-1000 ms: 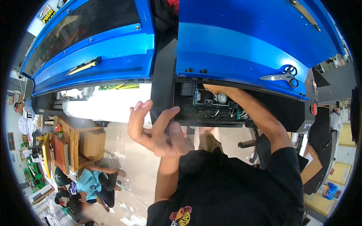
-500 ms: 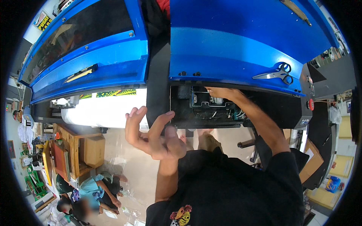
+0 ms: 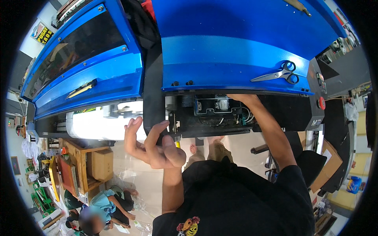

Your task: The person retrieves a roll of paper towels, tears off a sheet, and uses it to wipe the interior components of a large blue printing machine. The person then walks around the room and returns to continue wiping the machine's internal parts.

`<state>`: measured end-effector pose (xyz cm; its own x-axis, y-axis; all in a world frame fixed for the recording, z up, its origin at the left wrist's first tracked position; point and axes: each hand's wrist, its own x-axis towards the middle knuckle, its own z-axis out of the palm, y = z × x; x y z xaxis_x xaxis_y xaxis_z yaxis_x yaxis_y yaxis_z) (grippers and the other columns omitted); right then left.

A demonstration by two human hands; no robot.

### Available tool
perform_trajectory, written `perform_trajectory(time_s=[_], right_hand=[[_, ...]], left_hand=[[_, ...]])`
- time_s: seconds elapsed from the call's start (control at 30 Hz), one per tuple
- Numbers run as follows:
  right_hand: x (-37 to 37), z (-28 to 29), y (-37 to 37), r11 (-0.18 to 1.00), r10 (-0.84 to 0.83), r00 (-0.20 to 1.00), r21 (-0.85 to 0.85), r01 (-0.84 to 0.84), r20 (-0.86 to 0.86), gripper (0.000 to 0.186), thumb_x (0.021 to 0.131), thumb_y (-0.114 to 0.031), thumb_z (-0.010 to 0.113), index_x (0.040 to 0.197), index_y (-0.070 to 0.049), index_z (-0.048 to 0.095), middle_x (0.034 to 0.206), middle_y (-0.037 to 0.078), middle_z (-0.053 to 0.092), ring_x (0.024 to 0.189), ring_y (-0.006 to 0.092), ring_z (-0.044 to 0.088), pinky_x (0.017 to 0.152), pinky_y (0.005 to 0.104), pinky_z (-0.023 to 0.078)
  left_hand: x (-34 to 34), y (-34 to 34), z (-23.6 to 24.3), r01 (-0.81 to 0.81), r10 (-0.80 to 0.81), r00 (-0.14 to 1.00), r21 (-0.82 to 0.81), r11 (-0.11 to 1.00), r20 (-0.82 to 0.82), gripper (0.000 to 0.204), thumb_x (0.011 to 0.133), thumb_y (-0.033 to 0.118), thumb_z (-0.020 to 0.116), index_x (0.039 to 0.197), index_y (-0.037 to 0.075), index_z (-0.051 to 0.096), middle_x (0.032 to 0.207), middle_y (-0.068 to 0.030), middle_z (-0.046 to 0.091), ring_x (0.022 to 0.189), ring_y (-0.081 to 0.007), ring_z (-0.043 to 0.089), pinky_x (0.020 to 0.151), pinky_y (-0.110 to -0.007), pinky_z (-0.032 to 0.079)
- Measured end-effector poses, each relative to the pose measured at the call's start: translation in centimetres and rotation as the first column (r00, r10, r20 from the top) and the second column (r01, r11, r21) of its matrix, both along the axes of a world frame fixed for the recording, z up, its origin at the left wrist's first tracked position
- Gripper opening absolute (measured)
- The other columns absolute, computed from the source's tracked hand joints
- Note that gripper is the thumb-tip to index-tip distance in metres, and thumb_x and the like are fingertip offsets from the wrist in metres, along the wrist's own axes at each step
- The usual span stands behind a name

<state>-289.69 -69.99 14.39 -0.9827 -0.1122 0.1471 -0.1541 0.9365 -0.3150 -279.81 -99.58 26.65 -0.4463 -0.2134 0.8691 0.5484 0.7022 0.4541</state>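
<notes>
My left hand [image 3: 157, 148] hovers in front of a wide blue-and-black printer, fingers apart and loosely bent, nothing seen in them. White print material [image 3: 92, 126] lies in the printer's left bay beside it. A blurred silver carriage [image 3: 124, 109] sits over that material. My right hand [image 3: 242, 97] reaches into the right bay, next to a black framed station [image 3: 214, 105] with pale cables. Its fingertips disappear beneath the raised blue cover [image 3: 220, 55], so what they touch is hidden.
Scissors [image 3: 277, 74] lie on the right cover and a utility knife [image 3: 82, 89] on the left one. A red button [image 3: 321, 103] sits at the printer's right end. Behind at left are a wooden cabinet [image 3: 82, 151] and a seated person [image 3: 106, 204].
The silver carriage has moved right along the left bay and hides most of the coloured print. My view has shifted slightly. Both hands keep nearly the same pose.
</notes>
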Motion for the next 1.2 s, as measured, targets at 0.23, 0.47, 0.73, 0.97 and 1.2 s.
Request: perform_trajectory(time_s=[0.23, 0.47, 0.73, 0.97, 1.2], right_hand=[[-1.0, -0.8, -3.8, 0.992, 0.102, 0.959, 0.049, -0.118, 0.263, 0.015, 0.086, -0.021, 0.068, 0.096, -0.010, 0.066, 0.099, 0.013, 0.068, 0.094, 0.0269, 0.065, 0.085, 0.0434, 0.051], [-3.1, -1.5, -6.5, 0.968, 0.154, 0.966, 0.167, -0.190, 0.207, 0.033, 0.096, -0.029, 0.052, 0.119, -0.008, 0.062, 0.119, 0.021, 0.064, 0.115, 0.0361, 0.059, 0.099, 0.0511, 0.044], [-3.8, -2.9, -8.2, 0.952, 0.156, 0.977, 0.242, -0.188, 0.148, 0.031, 0.095, -0.027, 0.054, 0.117, -0.007, 0.063, 0.118, 0.020, 0.064, 0.113, 0.0358, 0.060, 0.097, 0.0508, 0.045], [-3.9, -3.0, -8.0, 0.952, 0.145, 0.979, 0.249, -0.178, 0.146, 0.029, 0.093, -0.025, 0.056, 0.115, -0.007, 0.064, 0.116, 0.020, 0.065, 0.111, 0.0354, 0.060, 0.095, 0.0505, 0.045], [-3.6, -3.0, -8.0, 0.953, 0.155, 0.977, 0.238, -0.188, 0.149, 0.027, 0.092, -0.023, 0.058, 0.113, -0.007, 0.064, 0.115, 0.020, 0.065, 0.109, 0.0351, 0.061, 0.094, 0.0502, 0.046]], left_hand=[[-0.4, 0.4, 0.2, -0.032, 0.032, 0.998, -0.002, 0.999, -0.046, 0.030, 0.081, 0.016, 0.045, 0.087, -0.001, 0.069, 0.124, -0.0206, 0.054, 0.119, -0.0337, 0.051, 0.103, -0.049, 0.038], [-0.1, 0.2, 0.2, -0.039, 0.040, 0.999, 0.013, 0.999, -0.017, 0.030, 0.078, 0.015, 0.048, 0.089, 0.000, 0.070, 0.125, -0.0216, 0.054, 0.119, -0.0346, 0.051, 0.105, -0.050, 0.038], [0.1, -0.2, 0.2, -0.006, 0.005, 1.000, 0.050, 0.999, 0.014, 0.033, 0.071, 0.014, 0.052, 0.093, 0.001, 0.073, 0.127, -0.0212, 0.052, 0.122, -0.0346, 0.047, 0.110, -0.053, 0.033], [0.1, 0.0, 0.1, -0.021, 0.020, 1.000, 0.057, 0.998, 0.014, 0.034, 0.069, 0.015, 0.053, 0.092, 0.001, 0.073, 0.127, -0.0214, 0.051, 0.121, -0.0350, 0.047, 0.111, -0.053, 0.032], [0.0, -0.1, 0.1, -0.007, 0.007, 1.000, 0.059, 0.998, 0.011, 0.033, 0.071, 0.016, 0.052, 0.093, 0.001, 0.073, 0.127, -0.0221, 0.051, 0.121, -0.0351, 0.047, 0.110, -0.053, 0.032]])
